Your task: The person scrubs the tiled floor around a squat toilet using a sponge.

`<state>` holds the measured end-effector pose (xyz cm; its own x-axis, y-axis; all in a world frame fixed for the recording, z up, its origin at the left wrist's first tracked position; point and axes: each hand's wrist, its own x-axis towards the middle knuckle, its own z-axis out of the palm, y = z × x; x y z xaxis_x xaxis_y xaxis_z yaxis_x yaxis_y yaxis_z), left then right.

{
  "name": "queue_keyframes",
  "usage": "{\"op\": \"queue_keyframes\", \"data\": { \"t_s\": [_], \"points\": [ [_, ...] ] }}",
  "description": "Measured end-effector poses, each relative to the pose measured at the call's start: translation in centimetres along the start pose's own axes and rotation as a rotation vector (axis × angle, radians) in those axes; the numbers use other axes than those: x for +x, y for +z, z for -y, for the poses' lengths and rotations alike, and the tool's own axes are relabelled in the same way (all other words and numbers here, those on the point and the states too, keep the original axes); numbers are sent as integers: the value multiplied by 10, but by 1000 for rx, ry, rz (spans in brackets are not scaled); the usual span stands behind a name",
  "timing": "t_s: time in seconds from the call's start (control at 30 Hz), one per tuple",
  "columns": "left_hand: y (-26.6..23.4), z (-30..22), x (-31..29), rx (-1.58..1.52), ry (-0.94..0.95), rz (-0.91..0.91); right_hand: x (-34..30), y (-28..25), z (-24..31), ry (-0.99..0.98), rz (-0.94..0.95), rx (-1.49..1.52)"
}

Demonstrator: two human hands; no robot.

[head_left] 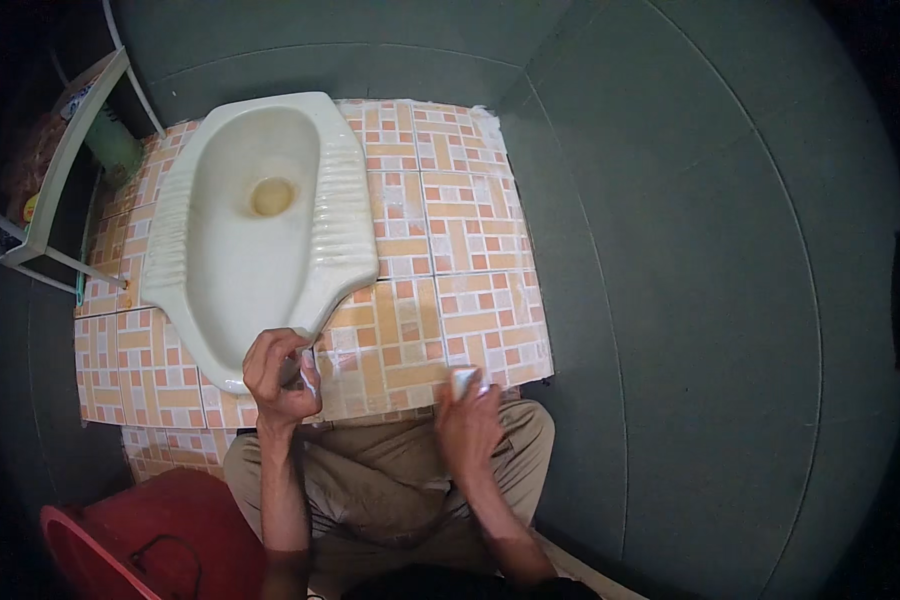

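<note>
White ceramic squat toilet (240,250) on orange-and-cream patterned tiles (400,320)

The blurred right hand (470,425) has its fingers closed on a small, shiny white object (463,381) over the tiles' near edge. The left hand (282,378) curls at the toilet's front end, a thin white streak (308,376) by its thumb; I cannot tell whether it pinches anything. A red plastic bucket (175,525) is at lower left.

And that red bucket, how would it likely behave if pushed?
The red bucket looks like smooth plastic, so it's probably light for its size, though its contents don't show. Its round body might roll if tipped over.
</note>
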<state>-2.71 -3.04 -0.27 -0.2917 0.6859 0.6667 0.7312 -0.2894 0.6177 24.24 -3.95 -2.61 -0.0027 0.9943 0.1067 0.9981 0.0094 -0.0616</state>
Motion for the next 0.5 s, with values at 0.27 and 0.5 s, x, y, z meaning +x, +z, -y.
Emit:
{"op": "queue_keyframes", "data": {
  "t_s": [0.27, 0.5],
  "points": [
    [1, 1, 0, -52, -55, -63, -52, 1, 136, -421, 227, 135],
    [-2, 0, 4, -70, -53, -99, -18, -2, 110, -470, 214, 238]
  ]
}}
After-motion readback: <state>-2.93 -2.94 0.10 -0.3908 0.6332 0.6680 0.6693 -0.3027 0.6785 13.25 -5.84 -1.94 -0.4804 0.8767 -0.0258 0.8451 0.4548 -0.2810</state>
